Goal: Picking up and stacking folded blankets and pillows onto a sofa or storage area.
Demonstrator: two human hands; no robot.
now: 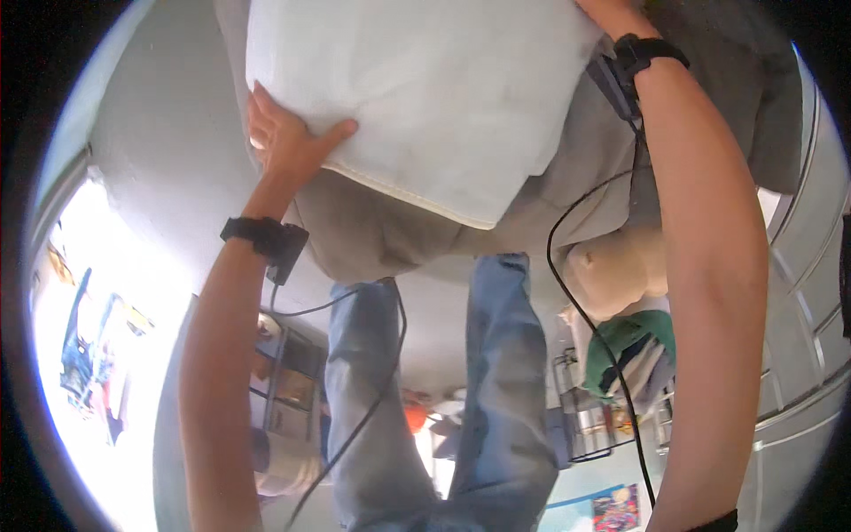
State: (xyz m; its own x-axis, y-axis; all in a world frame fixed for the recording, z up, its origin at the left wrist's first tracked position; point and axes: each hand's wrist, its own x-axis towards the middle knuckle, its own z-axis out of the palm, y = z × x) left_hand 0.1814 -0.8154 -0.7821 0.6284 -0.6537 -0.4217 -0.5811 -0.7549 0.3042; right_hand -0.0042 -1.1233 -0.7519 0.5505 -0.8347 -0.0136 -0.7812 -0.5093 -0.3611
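Note:
A pale, whitish-blue piece of folded fabric (pixel 425 97) with a light stitched edge lies over a brown-grey cloth (pixel 390 226). My left hand (pixel 288 137) rests at the fabric's left edge, its thumb stretched across the surface and its fingers apart along the side. At the top right my right hand (pixel 618 16) reaches to the fabric's far right edge. The upper border cuts off its fingers, so its grip is hidden.
Black cables run from the wrist straps, one cable (pixel 567 293) beside my right arm. My jeans-clad legs (pixel 510 381) stand below. Wire racks (pixel 589 434) hold green cloth (pixel 620 350) and other items. Grey panels (pixel 798 355) line the right; bright light (pixel 115 310) comes from the left.

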